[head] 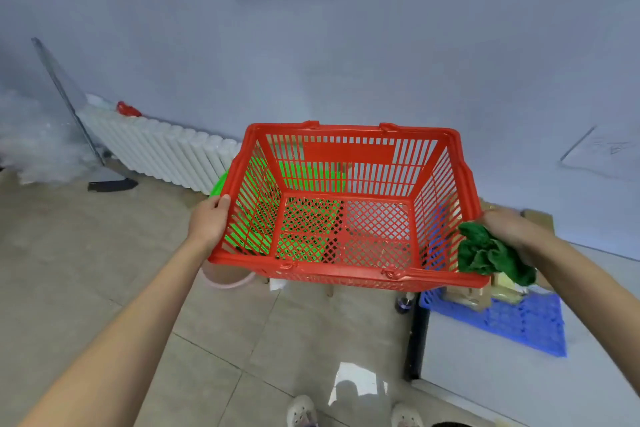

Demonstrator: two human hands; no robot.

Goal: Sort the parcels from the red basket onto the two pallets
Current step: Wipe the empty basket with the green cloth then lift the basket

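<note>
The red basket [346,135] hangs in the air in front of me, carried by both hands, and nothing lies inside it. My left hand [209,218] grips its left rim. My right hand [509,225] holds the right rim together with a crumpled green cloth [488,253]. A blue pallet [519,322] lies on a grey table at the lower right, with several brown parcels [467,296] on it, partly hidden by the basket. A green pallet or bin [249,236] shows through the basket's mesh on the left.
A white radiator [162,152] runs along the back wall at the left. A pink bucket [225,276] stands on the tiled floor under the basket. A dark bottle [404,303] stands by the table's black edge [417,340]. My shoes [301,411] show at the bottom.
</note>
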